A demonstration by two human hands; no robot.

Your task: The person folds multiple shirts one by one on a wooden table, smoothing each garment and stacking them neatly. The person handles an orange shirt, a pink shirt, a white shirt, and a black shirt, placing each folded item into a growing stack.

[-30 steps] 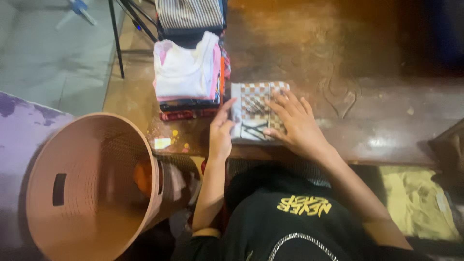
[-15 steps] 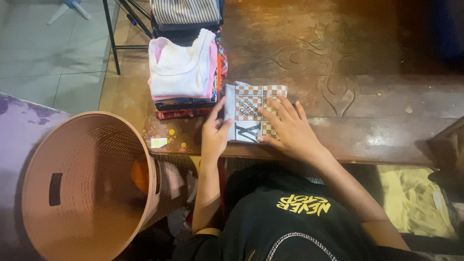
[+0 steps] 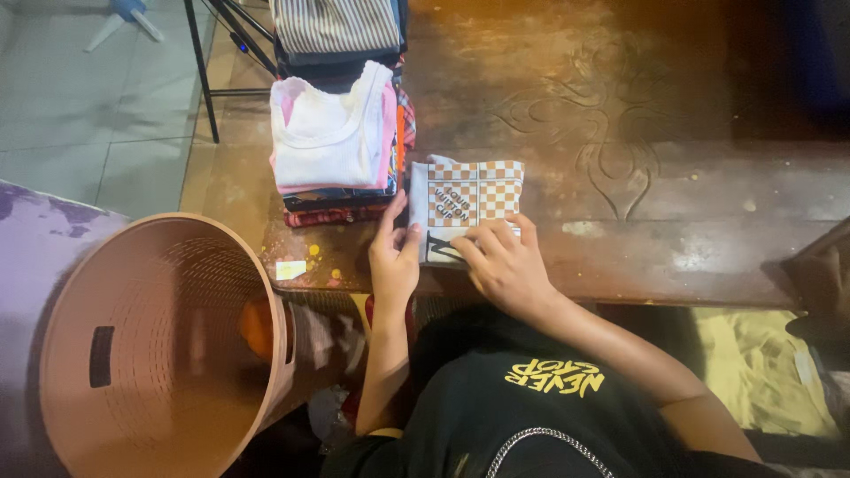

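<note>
A folded grey garment with an orange and white checkered pattern [image 3: 474,196] lies on the dark carved wooden table [image 3: 673,159], near its front edge. My left hand [image 3: 392,261] rests on the garment's left edge, fingers flat and pointing up. My right hand [image 3: 501,262] lies across its lower part, fingers spread on the cloth. Just left of the garment stands a stack of folded clothes [image 3: 336,146] topped by a white and pink sleeveless top.
A second pile with a striped cloth on top [image 3: 336,26] sits behind the stack. A large pink plastic laundry basket [image 3: 150,354] stands at the lower left, beside the table. Black metal legs [image 3: 208,62] stand on the grey tiled floor. Yellow cloth [image 3: 761,363] lies at lower right.
Both hands have slid down towards the garment's near edge, uncovering more of the checkered pattern. The view has shifted slightly. The garment stays in place.
</note>
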